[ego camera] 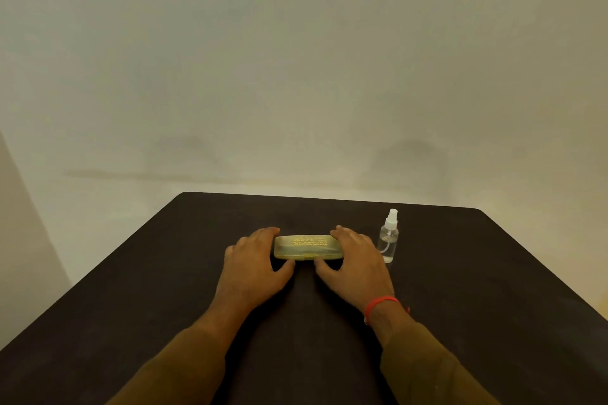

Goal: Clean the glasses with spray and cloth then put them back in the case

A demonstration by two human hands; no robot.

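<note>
A closed yellowish translucent glasses case (307, 247) with yellow print on its lid lies flat in the middle of the dark table (164, 273). My left hand (255, 261) grips its left end, fingers over the far side and thumb at the near edge. My right hand (353, 256) grips its right end the same way. A small clear spray bottle (389, 237) with a white nozzle stands upright just right of my right hand. The glasses and the cloth are not visible; what the case holds is hidden.
The dark table ends at a far edge (329, 199) in front of a plain pale wall. A red thread bracelet (381, 304) circles my right wrist. Brown sleeves cover both forearms.
</note>
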